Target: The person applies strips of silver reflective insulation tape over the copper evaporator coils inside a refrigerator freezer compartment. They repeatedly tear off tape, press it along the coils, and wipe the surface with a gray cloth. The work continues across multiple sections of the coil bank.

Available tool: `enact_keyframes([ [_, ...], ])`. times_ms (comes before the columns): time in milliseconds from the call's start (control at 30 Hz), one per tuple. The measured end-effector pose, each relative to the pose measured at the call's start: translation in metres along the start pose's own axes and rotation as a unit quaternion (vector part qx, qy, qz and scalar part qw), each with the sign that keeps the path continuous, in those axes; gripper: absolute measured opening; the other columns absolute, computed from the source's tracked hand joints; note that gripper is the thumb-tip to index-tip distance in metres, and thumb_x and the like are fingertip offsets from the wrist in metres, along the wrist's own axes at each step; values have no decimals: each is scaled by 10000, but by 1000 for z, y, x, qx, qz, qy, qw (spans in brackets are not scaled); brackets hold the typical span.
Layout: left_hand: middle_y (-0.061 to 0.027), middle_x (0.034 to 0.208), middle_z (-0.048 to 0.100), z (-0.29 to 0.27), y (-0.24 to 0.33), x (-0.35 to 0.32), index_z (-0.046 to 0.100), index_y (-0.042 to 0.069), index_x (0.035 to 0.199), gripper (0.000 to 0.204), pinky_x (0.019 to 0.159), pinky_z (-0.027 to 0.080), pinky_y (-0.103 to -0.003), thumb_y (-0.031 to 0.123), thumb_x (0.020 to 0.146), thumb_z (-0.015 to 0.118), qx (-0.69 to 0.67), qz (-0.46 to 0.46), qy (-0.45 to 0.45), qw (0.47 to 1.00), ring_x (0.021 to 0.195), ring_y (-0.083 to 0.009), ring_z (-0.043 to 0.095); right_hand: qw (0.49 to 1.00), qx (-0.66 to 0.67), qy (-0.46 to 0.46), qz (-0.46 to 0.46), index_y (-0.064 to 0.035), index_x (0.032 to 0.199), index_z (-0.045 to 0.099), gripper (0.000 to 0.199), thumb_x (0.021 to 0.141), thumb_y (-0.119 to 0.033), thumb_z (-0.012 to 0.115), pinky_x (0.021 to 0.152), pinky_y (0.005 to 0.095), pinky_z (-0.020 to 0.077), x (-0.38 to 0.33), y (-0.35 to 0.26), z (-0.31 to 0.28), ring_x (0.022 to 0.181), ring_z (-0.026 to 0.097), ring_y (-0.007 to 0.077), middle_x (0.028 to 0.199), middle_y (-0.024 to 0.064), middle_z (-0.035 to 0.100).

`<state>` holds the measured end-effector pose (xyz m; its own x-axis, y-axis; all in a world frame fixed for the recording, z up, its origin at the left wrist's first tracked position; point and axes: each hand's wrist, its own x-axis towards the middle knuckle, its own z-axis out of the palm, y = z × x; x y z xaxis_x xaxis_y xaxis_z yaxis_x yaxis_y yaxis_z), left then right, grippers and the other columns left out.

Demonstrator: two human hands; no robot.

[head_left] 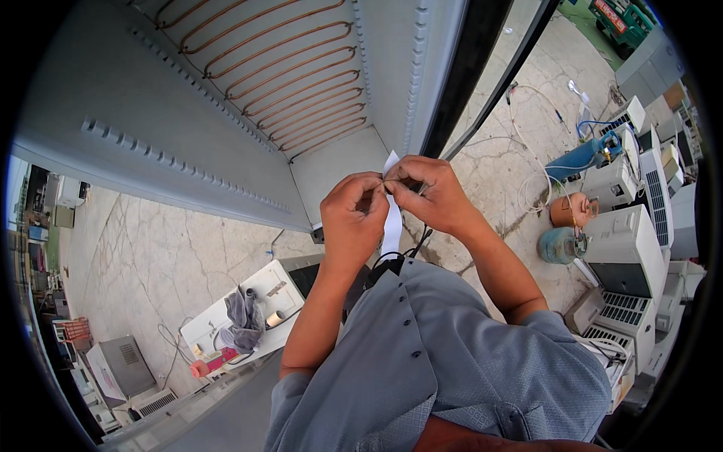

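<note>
My left hand (357,209) and my right hand (438,193) meet in front of my chest, fingertips pinched together. Whatever sits between the fingertips is too small to make out. Behind and below the fingers runs a narrow white strip (392,227); I cannot tell whether either hand holds it. Just beyond my hands stands an upright pale cabinet (324,172), open toward me, like a fridge with notched side rails. Bent copper tubing (286,56) loops back and forth across its inner back wall.
At lower left a white panel (263,290) carries a grey cloth (245,320) and a small roll. On the right stand a blue gas cylinder (576,160), two smaller tanks and several white appliance units (626,252). A thin hose (544,177) lies on the cracked concrete floor.
</note>
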<state>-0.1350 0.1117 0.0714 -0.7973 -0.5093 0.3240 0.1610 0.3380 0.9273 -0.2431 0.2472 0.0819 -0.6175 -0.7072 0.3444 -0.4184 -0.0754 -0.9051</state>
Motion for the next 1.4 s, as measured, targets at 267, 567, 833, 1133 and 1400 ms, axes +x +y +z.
enact_keyframes([
  [267, -106, 1009, 736, 0, 5, -1, 706, -64, 973, 88, 761, 596, -273, -67, 891, 676, -3, 3, -12, 1000, 860, -123, 704, 999, 16, 1, 46, 70, 933, 682, 102, 861, -2, 683, 724, 303, 541, -1, -2, -1, 756, 673, 166, 863, 120, 694],
  [567, -99, 970, 734, 6, 4, 1, 683, -54, 933, 62, 732, 593, -272, -68, 873, 682, 5, 1, 8, 1000, 818, -131, 707, 1000, -6, 9, 7, 35, 915, 667, 60, 887, -15, 683, 663, 274, 508, -1, 4, -2, 728, 614, 113, 840, 71, 656],
  [833, -113, 935, 743, 8, 4, 3, 691, -43, 921, 77, 730, 604, -300, -53, 845, 700, -4, 5, 17, 1000, 780, -176, 737, 1000, 22, 9, 16, 41, 904, 665, 32, 900, 10, 670, 661, 255, 516, 0, 6, -3, 738, 626, 83, 838, 59, 670],
  [1133, -114, 951, 745, 8, 0, 2, 697, -42, 919, 78, 735, 606, -293, -54, 842, 697, -16, -3, 15, 1000, 793, -168, 738, 999, 11, 13, 27, 38, 922, 672, 42, 905, 0, 663, 665, 257, 505, -2, 5, -3, 739, 607, 84, 843, 56, 665],
  [1400, -90, 987, 722, 5, 5, -1, 680, -65, 927, 39, 742, 576, -254, -73, 890, 671, -19, -10, 6, 1000, 845, -103, 685, 1000, 0, 0, 14, 42, 925, 675, 53, 897, 1, 657, 667, 264, 504, -3, 1, -3, 738, 617, 101, 866, 68, 673],
])
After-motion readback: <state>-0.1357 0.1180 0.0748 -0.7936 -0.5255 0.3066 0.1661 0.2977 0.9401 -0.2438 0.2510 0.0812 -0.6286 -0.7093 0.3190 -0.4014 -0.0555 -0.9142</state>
